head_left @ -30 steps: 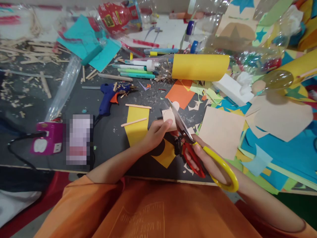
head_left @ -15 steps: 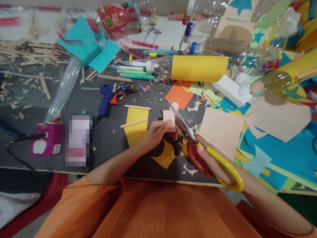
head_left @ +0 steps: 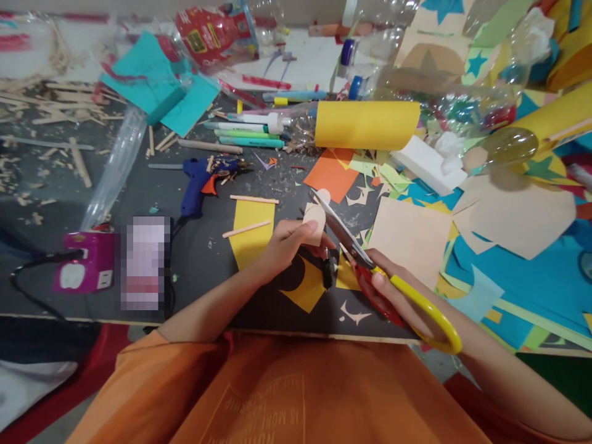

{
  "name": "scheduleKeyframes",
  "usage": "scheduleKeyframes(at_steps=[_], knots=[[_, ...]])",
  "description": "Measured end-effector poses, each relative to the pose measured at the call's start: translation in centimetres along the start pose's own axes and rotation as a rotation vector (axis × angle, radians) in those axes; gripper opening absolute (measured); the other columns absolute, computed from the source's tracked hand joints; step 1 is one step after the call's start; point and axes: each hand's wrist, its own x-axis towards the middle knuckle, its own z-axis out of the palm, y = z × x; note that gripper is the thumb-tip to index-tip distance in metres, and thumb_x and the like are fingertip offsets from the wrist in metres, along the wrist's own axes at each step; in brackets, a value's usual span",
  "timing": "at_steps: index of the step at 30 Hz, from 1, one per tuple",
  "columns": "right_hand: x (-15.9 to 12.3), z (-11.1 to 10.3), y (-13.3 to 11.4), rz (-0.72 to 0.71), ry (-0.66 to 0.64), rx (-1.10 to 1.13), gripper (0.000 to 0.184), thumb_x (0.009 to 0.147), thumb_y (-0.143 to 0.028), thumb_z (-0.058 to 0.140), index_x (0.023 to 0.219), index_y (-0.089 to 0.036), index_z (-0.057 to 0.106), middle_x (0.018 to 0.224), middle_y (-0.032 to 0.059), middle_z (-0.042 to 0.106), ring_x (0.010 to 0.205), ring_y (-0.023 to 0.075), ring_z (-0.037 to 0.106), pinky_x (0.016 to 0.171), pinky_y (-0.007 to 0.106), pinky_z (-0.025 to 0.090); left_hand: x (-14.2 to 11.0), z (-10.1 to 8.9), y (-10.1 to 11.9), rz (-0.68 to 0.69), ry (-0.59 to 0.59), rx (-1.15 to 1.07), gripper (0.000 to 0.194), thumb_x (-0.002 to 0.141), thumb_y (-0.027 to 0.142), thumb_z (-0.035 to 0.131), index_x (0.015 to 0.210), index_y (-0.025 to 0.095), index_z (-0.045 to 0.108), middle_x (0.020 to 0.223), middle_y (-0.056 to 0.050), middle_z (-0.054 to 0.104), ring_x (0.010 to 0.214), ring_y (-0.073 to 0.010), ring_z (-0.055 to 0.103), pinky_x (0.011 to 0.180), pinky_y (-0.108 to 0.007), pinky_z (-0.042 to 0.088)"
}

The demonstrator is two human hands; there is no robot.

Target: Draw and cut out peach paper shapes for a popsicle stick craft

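Between the thumb and fingers of my left hand is a small piece of cream paper, partly rounded at its edge. My right hand is closed around scissors with one red and one yellow handle. Their blades slant up to the left, right beside the paper; whether they touch it I cannot tell. A small pale paper circle shows by the blade tips. Below my left hand lies a yellow paper scrap with a round cut-out. Yellow paper with two thin sticks rests to its left.
A blue glue gun lies left of centre. Behind are markers and a bottle wrapped in yellow paper. Cream sheets and blue paper cover the right side. A purple power block and a phone sit at left.
The right hand and the scissors' handles have shifted slightly to the right. The paper in my left hand has tilted a little. The whole view has drifted slightly.
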Motion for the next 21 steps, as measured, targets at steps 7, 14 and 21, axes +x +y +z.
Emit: scheduleKeyframes(at_steps=[7, 14, 21], knots=[[-0.2, -0.5, 0.4, -0.016, -0.009, -0.004, 0.048, 0.094, -0.064, 0.037, 0.112, -0.022, 0.052, 0.063, -0.0032, 0.046, 0.051, 0.0112, 0.035, 0.048, 0.026, 0.029, 0.1, -0.3, 0.4, -0.035, -0.003, -0.008, 0.038, 0.083, 0.047, 0.06, 0.071, 0.013, 0.075, 0.06, -0.006, 0.071, 0.055, -0.0133, 0.066, 0.056, -0.022, 0.051], [-0.1, -1.2, 1.4, -0.063, -0.108, -0.032, 0.043, 0.097, -0.059, 0.036, 0.113, -0.021, 0.048, 0.064, -0.0039, 0.043, 0.049, 0.0089, 0.034, 0.042, 0.023, 0.03, 0.8, -0.7, 0.5, -0.047, 0.01, -0.03, 0.034, 0.078, 0.045, 0.064, 0.071, 0.013, 0.074, 0.072, -0.008, 0.075, 0.054, -0.0131, 0.066, 0.054, -0.022, 0.051], [-0.3, -1.1, 1.3, -0.028, -0.09, -0.006, 0.044, 0.096, -0.061, 0.036, 0.113, -0.022, 0.048, 0.06, -0.0057, 0.04, 0.046, 0.0087, 0.031, 0.039, 0.022, 0.026, 0.8, -0.8, 0.5, -0.049, 0.032, -0.006, 0.034, 0.078, 0.044, 0.063, 0.073, 0.013, 0.074, 0.073, -0.009, 0.076, 0.055, -0.0138, 0.066, 0.054, -0.023, 0.052]])
